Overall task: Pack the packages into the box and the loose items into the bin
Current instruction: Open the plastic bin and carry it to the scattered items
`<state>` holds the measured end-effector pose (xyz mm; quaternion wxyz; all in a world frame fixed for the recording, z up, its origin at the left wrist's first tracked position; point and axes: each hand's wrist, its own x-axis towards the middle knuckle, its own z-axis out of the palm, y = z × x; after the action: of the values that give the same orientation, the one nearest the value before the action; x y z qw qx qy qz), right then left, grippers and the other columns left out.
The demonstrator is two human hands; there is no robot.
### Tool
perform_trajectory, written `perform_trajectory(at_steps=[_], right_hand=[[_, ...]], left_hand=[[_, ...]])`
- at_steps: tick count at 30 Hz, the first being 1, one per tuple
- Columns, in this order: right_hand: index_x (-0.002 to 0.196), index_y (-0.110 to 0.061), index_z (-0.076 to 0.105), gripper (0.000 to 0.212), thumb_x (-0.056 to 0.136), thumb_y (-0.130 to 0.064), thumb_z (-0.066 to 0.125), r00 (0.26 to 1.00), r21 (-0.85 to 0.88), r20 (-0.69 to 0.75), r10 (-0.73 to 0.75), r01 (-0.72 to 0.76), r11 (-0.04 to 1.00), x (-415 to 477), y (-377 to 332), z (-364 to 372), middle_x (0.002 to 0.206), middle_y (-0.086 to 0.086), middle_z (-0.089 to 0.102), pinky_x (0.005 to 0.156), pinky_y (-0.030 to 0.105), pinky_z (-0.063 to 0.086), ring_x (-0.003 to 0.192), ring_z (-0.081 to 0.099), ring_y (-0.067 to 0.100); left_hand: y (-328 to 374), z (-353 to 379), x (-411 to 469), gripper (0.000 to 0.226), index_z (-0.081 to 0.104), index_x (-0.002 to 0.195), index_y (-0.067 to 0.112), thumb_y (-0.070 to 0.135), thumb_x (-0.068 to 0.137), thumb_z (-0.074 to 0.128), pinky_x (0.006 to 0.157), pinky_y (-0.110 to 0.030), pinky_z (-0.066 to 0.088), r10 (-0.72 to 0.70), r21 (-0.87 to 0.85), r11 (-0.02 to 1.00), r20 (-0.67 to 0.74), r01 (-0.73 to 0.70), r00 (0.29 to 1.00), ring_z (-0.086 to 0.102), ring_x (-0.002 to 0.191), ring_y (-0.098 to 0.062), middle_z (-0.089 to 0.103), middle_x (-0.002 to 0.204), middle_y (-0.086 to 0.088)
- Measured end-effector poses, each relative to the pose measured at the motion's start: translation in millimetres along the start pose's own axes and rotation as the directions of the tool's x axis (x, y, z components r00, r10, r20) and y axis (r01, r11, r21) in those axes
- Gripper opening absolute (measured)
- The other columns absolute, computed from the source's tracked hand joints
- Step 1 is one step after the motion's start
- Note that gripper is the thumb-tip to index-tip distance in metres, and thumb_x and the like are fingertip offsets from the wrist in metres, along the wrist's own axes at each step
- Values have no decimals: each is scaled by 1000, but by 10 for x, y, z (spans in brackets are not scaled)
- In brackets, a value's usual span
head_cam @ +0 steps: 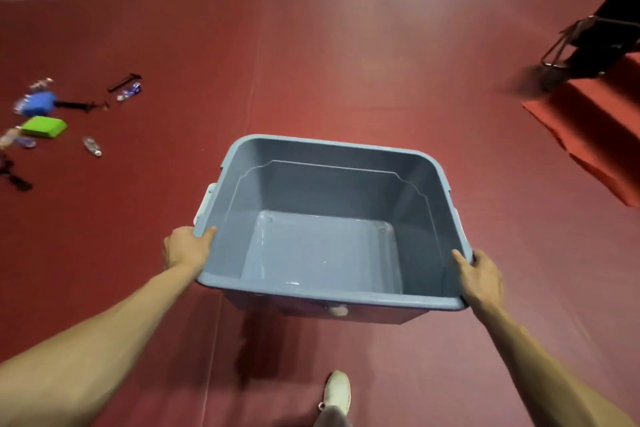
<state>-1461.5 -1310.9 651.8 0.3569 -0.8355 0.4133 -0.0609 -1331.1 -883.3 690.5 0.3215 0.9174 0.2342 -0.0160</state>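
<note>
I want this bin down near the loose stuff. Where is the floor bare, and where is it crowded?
The floor is bare ahead of the bin, and between the bin and the items far left. Left edge is cluttered; chair and red mat fill the right.

bin (242,180): greyish blue all over, plain, no pattern; the inside bottom looks a bit paler and shiny
bin latch (206,201): whitish, on the side wall
floor (311,45): deep red, pretty uniform, with one thin pale line cutting across the far corner
box-ish thing (43,127): bright lime green, easily the loudest colour here
blob next to it (40,103): solid blue, too blurry to say more
stick (124,82): black
raised platform (588,121): same red family, slightly more orange
chair (609,31): black with dark metal legs
shoe (336,390): off-white
</note>
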Motion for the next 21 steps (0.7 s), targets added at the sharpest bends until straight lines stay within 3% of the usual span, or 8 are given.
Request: perform_trajectory(at_steps=[6, 10, 13, 16, 21], right_hand=[[105, -4, 62, 60, 72, -50, 39, 991, 24, 105, -89, 87, 996, 948, -965, 369, 97, 21, 65, 72, 39, 40, 92, 58, 42], [104, -4, 59, 45, 88, -45, 52, 971, -12, 205, -127, 132, 991, 1474, -1683, 749, 100, 20, 65, 69, 35, 39, 87, 55, 37], [95, -4, 56, 47, 86, -50, 58, 949, -85, 289, -129, 160, 984, 1833, -2209, 1114, 94, 17, 61, 62, 33, 37, 84, 54, 35], [102, 1, 58, 54, 85, -50, 61, 938, -178, 321, -129, 193, 965, 2186, -2713, 1575, 101, 21, 63, 66, 32, 39, 88, 57, 36], [97, -1, 52, 40, 91, -40, 56, 932, -247, 333, -143, 232, 941, 2561, -3694, 2472, 108, 28, 62, 71, 36, 39, 99, 58, 42]], left_hand=[[400, -4, 670, 40, 71, 96, -2, 35, 86, 64, 80, -43, 47, -119, -75, 991, -115, 111, 986, 59, 99, -46, 67, 99, -31], [441, -23, 1196, 42, 72, 91, -5, 37, 83, 68, 78, -43, 48, -244, -170, 962, -167, 215, 955, 62, 94, -44, 69, 94, -29], [439, 16, 1666, 44, 72, 90, -6, 37, 82, 69, 77, -43, 47, -308, -226, 937, -173, 267, 935, 61, 96, -43, 69, 94, -28], [423, 66, 2242, 43, 73, 89, -5, 37, 81, 70, 74, -41, 46, -347, -290, 911, -155, 293, 925, 63, 92, -41, 70, 92, -27], [376, -119, 3341, 47, 68, 76, -7, 39, 83, 70, 70, -39, 44, -394, -337, 883, -151, 327, 907, 62, 84, -39, 68, 82, -25]])
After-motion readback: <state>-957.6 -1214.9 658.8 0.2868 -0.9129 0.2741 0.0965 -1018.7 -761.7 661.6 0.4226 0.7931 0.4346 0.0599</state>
